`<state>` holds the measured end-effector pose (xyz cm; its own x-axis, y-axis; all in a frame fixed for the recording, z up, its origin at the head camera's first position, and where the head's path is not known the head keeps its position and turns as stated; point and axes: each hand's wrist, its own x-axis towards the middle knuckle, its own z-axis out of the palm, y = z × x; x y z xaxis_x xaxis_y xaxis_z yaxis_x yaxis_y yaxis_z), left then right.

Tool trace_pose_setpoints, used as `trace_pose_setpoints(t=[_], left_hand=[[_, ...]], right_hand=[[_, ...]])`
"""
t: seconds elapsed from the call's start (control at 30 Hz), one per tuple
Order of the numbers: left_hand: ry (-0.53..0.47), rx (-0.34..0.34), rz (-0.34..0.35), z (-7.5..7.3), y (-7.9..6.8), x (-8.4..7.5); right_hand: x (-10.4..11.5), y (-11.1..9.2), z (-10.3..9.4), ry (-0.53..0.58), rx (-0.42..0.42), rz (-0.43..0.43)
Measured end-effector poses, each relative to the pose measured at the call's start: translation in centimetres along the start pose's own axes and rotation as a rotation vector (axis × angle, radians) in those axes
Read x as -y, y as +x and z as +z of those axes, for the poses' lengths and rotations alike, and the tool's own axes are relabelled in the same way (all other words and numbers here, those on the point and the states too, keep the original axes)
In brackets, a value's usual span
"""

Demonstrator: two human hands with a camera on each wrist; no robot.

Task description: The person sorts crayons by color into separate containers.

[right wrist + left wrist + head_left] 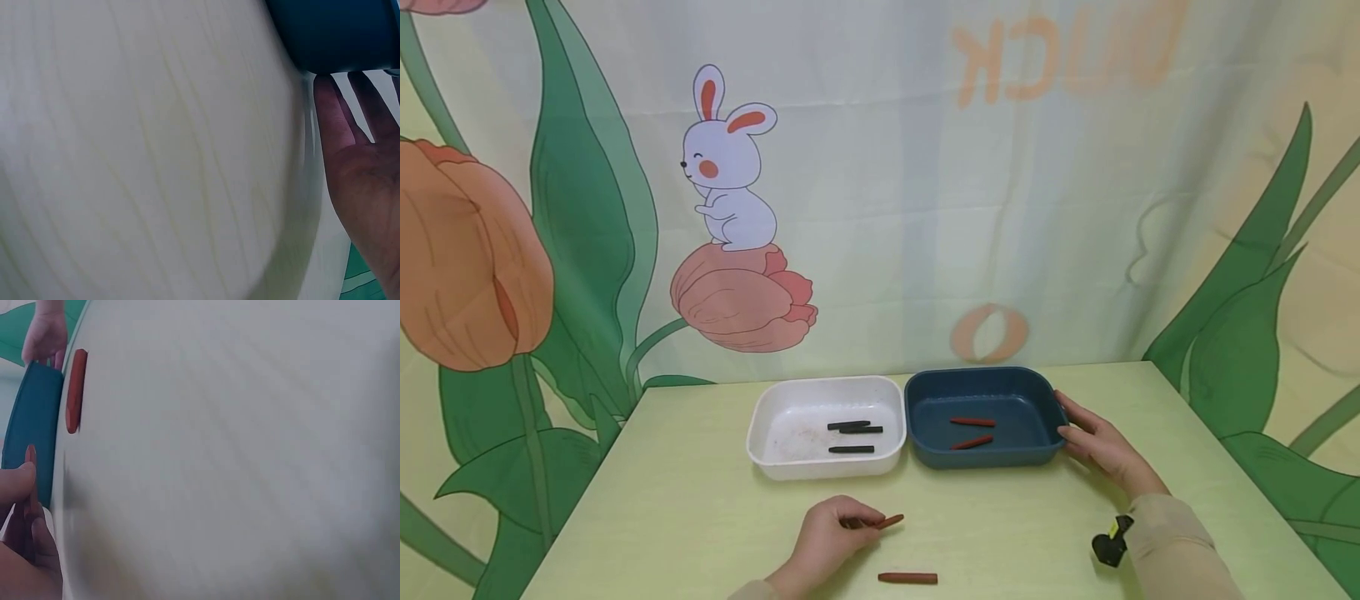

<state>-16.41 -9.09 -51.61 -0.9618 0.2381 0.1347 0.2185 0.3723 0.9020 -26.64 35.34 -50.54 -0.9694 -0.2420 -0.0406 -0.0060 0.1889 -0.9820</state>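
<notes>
My left hand [831, 537] pinches a red-brown crayon [891, 522] between thumb and fingers, just above the table in front of the containers. The left wrist view shows this crayon [31, 453] with its tip pointing away from the hand. Another red-brown crayon [907, 577] lies on the table near the front edge of the head view. At the right end of the blue container [985, 458], my right hand [1105, 450] touches the outer wall. Its fingers look extended in the right wrist view. Inside the blue container lie two red-brown crayons [973, 422].
A white container [831, 471] stands close against the blue one on its left, with several black crayons [852, 450] in it. Behind the table [662, 500] hangs a printed curtain [880, 208]. A small black device [1111, 542] sits by the right wrist.
</notes>
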Motion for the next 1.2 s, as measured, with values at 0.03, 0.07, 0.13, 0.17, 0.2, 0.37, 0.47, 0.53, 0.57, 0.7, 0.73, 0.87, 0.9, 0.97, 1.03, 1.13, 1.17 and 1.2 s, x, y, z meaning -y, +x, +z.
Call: trace_pose_setpoints(t=[0.03,0.07,0.13,0.17,0.2,0.37,0.47,0.53,0.57,0.7,0.73,0.87,0.9,0.97,1.03,1.13,1.17,1.2], left_hand=[[-0.004,-0.001,-0.002,0.0,0.1,-0.1],[-0.003,-0.003,-0.002,0.1,0.2,-0.2],[-0.020,-0.009,0.001,0.2,0.3,-0.4],[-0.033,-0.012,0.001,0.3,0.4,-0.4],[-0.039,-0.014,0.004,0.4,0.5,-0.5],[-0.048,-0.006,-0.001,0.7,1.0,-0.9],[-0.049,0.002,-0.013,0.9,1.4,-1.4],[-0.055,-0.001,-0.013,1.0,1.7,-1.7],[-0.059,-0.006,-0.012,1.1,1.9,-1.9],[-0.060,-0.032,0.019,1.4,2.6,-2.7],[-0.057,-0.037,0.030,1.5,2.8,-2.9],[-0.036,-0.040,0.061,1.9,3.6,-3.7],[-0.029,-0.042,0.068,2.0,3.8,-3.9],[-0.026,-0.042,0.078,2.1,4.2,-4.3],[-0.022,-0.042,0.095,2.2,4.6,-4.8],[-0.017,-0.040,0.122,2.3,5.4,-5.5],[-0.014,-0.042,0.131,2.3,5.6,-5.7],[-0.009,-0.047,0.141,2.3,5.9,-6.0]], right_hand=[[0.0,0.0,0.0,-0.001,0.000,0.000],[0.0,0.0,0.0,-0.002,-0.001,0.000],[-0.1,0.0,0.0,-0.005,-0.002,0.001],[0.0,0.0,0.0,-0.005,-0.003,0.002],[0.0,0.1,0.0,-0.006,-0.003,0.003],[0.0,0.1,0.0,-0.008,-0.006,0.007],[0.0,0.1,0.0,-0.011,-0.006,0.007],[-0.1,0.1,0.0,-0.010,-0.005,0.005],[-0.1,0.1,0.0,-0.007,-0.004,0.004],[-0.2,0.1,-0.1,0.003,-0.005,0.002],[-0.2,0.1,-0.1,0.005,-0.006,0.003],[-0.2,0.2,-0.1,0.008,-0.008,0.005],[-0.2,0.2,-0.1,0.007,-0.008,0.006],[-0.2,0.2,-0.1,0.006,-0.006,0.008],[-0.2,0.2,-0.1,0.005,-0.008,0.011],[-0.2,0.2,-0.1,0.003,-0.009,0.016],[-0.2,0.2,-0.1,0.005,-0.010,0.016],[-0.2,0.2,-0.1,0.006,-0.011,0.016]])
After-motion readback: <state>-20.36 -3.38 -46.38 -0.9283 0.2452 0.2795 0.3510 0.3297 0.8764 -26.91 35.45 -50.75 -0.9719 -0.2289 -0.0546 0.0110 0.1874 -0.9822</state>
